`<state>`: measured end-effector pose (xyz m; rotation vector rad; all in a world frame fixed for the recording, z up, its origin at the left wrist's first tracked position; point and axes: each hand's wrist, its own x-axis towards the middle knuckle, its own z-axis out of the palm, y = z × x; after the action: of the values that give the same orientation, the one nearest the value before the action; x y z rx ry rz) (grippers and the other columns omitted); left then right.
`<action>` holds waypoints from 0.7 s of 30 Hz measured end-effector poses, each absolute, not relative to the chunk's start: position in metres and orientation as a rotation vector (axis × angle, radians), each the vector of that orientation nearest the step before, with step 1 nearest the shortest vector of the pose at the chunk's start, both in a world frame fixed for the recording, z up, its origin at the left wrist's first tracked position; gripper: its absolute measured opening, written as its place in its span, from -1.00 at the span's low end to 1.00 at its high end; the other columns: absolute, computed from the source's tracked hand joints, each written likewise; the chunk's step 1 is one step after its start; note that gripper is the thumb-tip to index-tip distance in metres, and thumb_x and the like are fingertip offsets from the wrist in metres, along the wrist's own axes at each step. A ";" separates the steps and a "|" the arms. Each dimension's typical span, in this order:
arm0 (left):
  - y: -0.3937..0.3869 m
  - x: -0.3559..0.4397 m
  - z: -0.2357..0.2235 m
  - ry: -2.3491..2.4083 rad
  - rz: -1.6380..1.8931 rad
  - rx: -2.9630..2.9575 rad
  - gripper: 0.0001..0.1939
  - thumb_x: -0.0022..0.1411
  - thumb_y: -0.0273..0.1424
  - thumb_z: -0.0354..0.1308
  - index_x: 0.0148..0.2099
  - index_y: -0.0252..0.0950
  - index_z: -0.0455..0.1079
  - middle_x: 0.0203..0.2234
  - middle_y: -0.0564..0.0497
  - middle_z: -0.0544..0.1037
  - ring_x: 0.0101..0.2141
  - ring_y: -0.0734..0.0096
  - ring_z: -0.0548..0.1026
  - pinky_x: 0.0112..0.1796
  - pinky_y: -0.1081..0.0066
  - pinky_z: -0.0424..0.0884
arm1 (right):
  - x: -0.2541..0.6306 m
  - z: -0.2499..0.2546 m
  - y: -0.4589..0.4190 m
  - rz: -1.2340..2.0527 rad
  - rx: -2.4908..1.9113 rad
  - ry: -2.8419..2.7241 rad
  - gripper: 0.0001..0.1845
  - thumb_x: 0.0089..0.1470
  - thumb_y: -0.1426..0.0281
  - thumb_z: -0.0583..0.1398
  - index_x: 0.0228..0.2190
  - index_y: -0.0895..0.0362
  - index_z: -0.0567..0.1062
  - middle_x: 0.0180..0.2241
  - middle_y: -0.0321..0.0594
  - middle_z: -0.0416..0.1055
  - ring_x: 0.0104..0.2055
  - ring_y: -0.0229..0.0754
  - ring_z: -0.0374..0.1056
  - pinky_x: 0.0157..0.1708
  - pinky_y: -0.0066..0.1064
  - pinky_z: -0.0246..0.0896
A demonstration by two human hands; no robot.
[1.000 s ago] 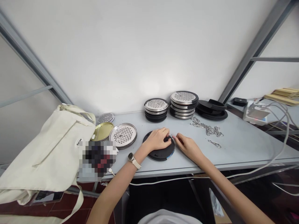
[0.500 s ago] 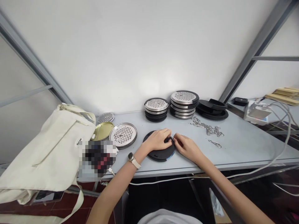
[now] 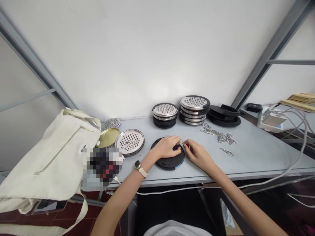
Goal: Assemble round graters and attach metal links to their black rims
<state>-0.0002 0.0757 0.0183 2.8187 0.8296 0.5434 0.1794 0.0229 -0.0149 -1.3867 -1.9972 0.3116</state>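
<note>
A black round disc lies on the table in front of me, with a strip of blue showing at its right edge. My left hand rests over its far side, fingers curled and gripping it near the rim. At that rim my right hand pinches a small silver snap hook between thumb and fingers. The hook sits between both hands and is partly hidden by fingertips. To the right lie a single snap hook and a loose heap of snap hooks.
Behind are two stacks of perforated metal discs and black round covers. More perforated discs and a gold lid stand left, beside a cream bag. A white cable runs along the table's front edge.
The snap hook at the disc's rim has shifted and turned slightly in my right fingers. My left hand and the disc stay in place.
</note>
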 end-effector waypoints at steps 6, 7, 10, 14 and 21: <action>0.077 -0.001 0.016 0.835 0.551 2.814 -0.93 0.16 -0.39 0.00 -0.28 -0.26 0.19 -0.41 0.05 0.35 -0.42 0.41 0.32 -0.37 0.41 0.23 | 0.178 -0.014 0.023 0.305 -1.444 -2.090 -0.78 0.22 0.35 -0.07 -0.48 0.06 0.16 -0.57 -0.32 0.27 -0.54 -0.23 0.20 -0.50 -0.45 0.02; 0.077 -0.001 0.016 0.828 0.557 2.816 -0.93 0.16 -0.39 0.00 -0.29 -0.26 0.19 -0.41 0.05 0.35 -0.42 0.41 0.32 -0.37 0.41 0.23 | 0.178 -0.014 0.024 0.297 -1.450 -2.102 -0.78 0.22 0.36 -0.08 -0.48 0.06 0.16 -0.57 -0.31 0.27 -0.54 -0.23 0.20 -0.50 -0.45 0.02; 0.078 -0.001 0.015 0.812 0.579 2.832 -0.93 0.17 -0.39 0.00 -0.29 -0.26 0.18 -0.41 0.05 0.35 -0.43 0.42 0.32 -0.38 0.42 0.22 | 0.178 -0.015 0.025 0.274 -1.472 -2.118 -0.77 0.22 0.36 -0.10 -0.48 0.06 0.16 -0.58 -0.31 0.26 -0.55 -0.22 0.20 -0.50 -0.44 0.01; 0.078 -0.001 0.015 0.811 0.581 2.859 -0.93 0.17 -0.39 0.00 -0.30 -0.26 0.16 -0.41 0.06 0.35 -0.43 0.42 0.32 -0.38 0.42 0.22 | 0.178 -0.016 0.025 0.280 -1.479 -2.125 -0.77 0.23 0.35 -0.10 -0.47 0.06 0.18 -0.56 -0.30 0.28 -0.53 -0.22 0.22 -0.48 -0.44 0.03; 0.078 -0.001 0.014 0.790 0.577 2.897 -0.94 0.18 -0.39 0.00 -0.30 -0.26 0.16 -0.41 0.05 0.37 -0.42 0.40 0.34 -0.37 0.42 0.23 | 0.179 -0.016 0.025 0.316 -1.453 -2.139 -0.77 0.23 0.35 -0.11 -0.47 0.06 0.18 -0.56 -0.30 0.28 -0.53 -0.21 0.22 -0.48 -0.44 0.03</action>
<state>-0.0006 0.0780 0.0139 2.8970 0.7899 0.5772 0.1793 0.0245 -0.0156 -1.4528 -2.1389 0.3161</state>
